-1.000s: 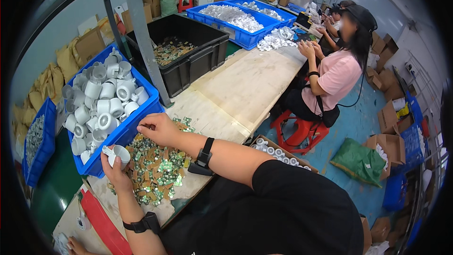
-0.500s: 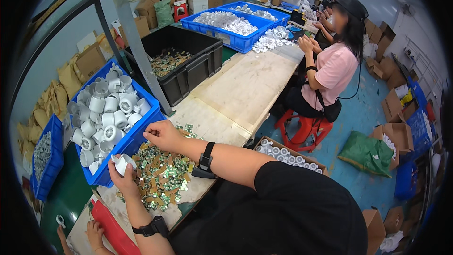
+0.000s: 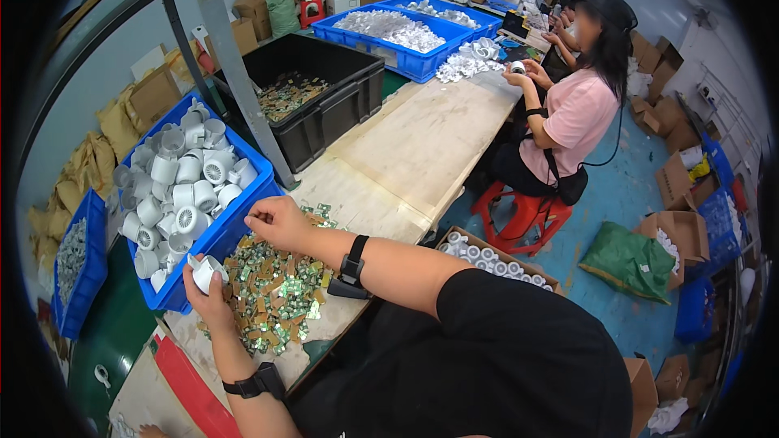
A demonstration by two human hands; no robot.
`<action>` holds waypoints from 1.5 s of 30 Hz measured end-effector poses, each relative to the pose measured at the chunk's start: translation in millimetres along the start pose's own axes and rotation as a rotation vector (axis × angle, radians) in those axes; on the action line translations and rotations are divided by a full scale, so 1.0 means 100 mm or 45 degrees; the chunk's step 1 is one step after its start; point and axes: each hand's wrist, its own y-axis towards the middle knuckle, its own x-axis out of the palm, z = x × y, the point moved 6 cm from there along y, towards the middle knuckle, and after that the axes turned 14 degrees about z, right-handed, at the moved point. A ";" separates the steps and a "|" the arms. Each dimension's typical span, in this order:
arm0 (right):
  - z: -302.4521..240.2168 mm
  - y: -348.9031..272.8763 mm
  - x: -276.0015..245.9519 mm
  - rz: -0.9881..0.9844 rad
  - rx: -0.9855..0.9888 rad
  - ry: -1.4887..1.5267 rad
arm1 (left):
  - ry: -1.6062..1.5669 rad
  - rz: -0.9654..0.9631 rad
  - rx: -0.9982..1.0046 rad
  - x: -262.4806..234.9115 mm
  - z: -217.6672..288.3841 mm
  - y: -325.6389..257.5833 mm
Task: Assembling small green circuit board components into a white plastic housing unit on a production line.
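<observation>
My left hand (image 3: 209,296) holds a small white plastic cup-shaped part (image 3: 204,269) just in front of a blue bin (image 3: 219,237) filled with several of the same white parts. My right hand (image 3: 274,221) hovers over a heap of small green and gold circuit pieces (image 3: 276,292) spread on the wooden bench (image 3: 406,154), its fingertips pinched on a piece at the heap's far edge. Both wrists wear black bands.
A black crate (image 3: 341,97) with more green pieces stands behind a grey metal post (image 3: 235,73). Two blue trays (image 3: 406,40) of white parts sit farther along. A person in a pink shirt (image 3: 572,118) sits on a red stool (image 3: 523,215). A cardboard box of white parts (image 3: 495,259) lies below the bench.
My right hand has stayed over the heap's far edge. The left hand with the white part has shifted slightly; the camera has tilted, so everything sits a little lower in view.
</observation>
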 end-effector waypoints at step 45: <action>0.21 1.33 -2.64 -0.311 -0.097 -1.209 | 0.137 -0.126 0.052 0.14 0.28 -0.02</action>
